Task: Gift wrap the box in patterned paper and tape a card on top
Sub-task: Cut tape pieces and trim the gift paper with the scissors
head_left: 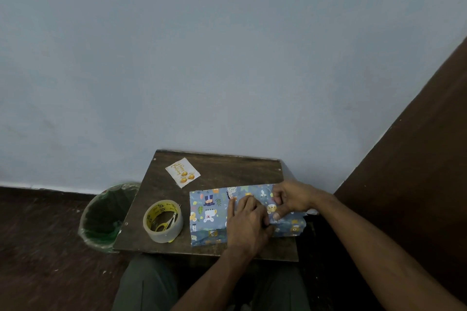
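Note:
Blue patterned paper (pixel 209 212) with cartoon animals lies over the box on the small dark wooden table (pixel 227 169); the box itself is hidden beneath it. My left hand (pixel 246 225) lies flat on the paper, fingers straight, pressing it down. My right hand (pixel 290 199) is curled at the paper's right end, thumb and fingers pinching a fold. A white birthday card (pixel 182 172) with gold balloons lies at the table's back left, apart from both hands.
A roll of clear tape (pixel 163 221) stands at the table's front left with small scissors (pixel 166 222) inside its core. A bin with a green liner (pixel 108 217) sits on the floor left of the table. A wall rises behind; dark wood panel stands at right.

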